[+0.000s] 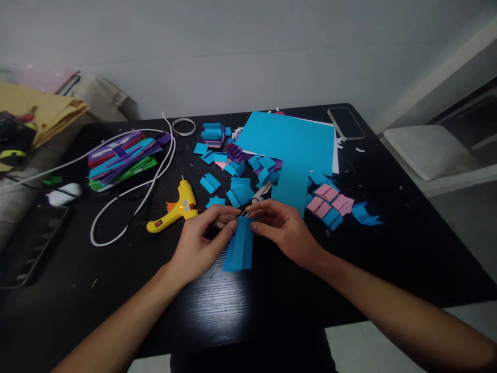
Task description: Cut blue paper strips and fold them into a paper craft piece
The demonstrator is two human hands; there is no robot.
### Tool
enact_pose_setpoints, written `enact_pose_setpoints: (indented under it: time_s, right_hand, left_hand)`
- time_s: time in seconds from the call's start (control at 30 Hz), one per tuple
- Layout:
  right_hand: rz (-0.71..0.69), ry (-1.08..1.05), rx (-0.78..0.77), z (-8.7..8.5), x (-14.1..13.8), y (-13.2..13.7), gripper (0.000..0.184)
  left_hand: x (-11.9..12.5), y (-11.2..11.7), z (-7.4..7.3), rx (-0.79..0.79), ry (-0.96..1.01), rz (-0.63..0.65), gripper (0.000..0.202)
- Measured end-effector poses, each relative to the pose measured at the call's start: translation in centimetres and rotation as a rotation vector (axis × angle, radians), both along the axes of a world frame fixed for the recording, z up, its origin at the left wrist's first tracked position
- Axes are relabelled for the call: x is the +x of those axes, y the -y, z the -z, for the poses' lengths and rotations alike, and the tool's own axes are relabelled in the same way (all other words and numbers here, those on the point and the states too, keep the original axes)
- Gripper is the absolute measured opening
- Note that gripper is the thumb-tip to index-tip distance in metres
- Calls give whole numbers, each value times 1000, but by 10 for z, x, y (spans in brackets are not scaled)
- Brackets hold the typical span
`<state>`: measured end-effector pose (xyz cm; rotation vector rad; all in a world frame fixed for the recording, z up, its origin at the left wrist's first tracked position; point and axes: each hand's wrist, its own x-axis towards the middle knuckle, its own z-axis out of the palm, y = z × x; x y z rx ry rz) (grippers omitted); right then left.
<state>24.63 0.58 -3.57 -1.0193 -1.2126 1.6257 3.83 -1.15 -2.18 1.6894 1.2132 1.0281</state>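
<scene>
A folded strip of blue paper [239, 247] lies upright in front of me on the black table [407, 248]. My left hand [202, 243] pinches its upper left edge with the fingers curled. My right hand [281, 228] pinches the upper right corner. Both hands are closed on the strip. Just behind my fingers lie scissors [259, 197] among folded blue paper pieces [238, 190].
A yellow glue gun [176, 208] lies left of my hands, with a white cable [132, 199] looping past it. A stack of coloured paper strips [122, 158] sits far left. A large blue sheet [291, 142], pink and blue folded pieces [330, 203], a phone [345, 123] and a tape ring [184, 126] lie behind.
</scene>
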Motion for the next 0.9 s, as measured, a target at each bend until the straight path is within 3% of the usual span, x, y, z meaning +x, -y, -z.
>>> enact_pose_setpoints:
  time_s: [0.23, 0.4, 0.67, 0.9]
  right_hand:
    - [-63, -14, -24, 2, -1, 4, 35]
    - [-41, 36, 32, 2, -1, 6, 29]
    - [-37, 112, 130, -5, 0, 6, 10]
    - [-40, 138, 135, -5, 2, 4, 9]
  left_hand:
    - [0, 0, 0, 31, -45, 3, 14]
    - [-1, 0, -1, 78, -73, 37, 16]
    - [-1, 0, 0, 5, -50, 40, 14]
    - [-4, 0, -4, 189, -130, 82, 11]
